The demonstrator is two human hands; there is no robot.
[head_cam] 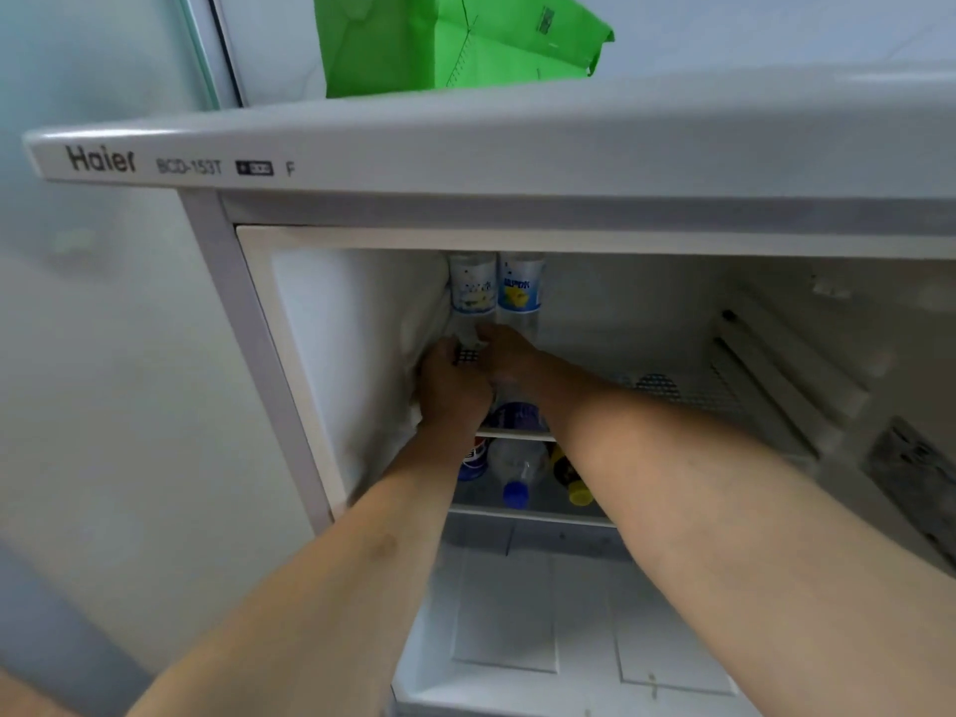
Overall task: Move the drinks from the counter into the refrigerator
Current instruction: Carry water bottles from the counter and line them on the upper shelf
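The refrigerator stands open. Two clear bottles stand side by side at the back left of the upper shelf: one with a pale label and one with a blue and yellow label. My left hand is curled round the base of the pale-label bottle. My right hand sits right beside it, closed over the top of a purple-labelled bottle standing at the shelf front. Its thumb touches the pale-label bottle's base. On the shelf below lie a cola bottle, a clear bottle with a blue cap and a dark bottle with a yellow cap.
A green bag lies on top of the refrigerator. The right part of the upper shelf is bare wire, with ribbed side walls. A white drawer sits at the bottom. A pale wall is on the left.
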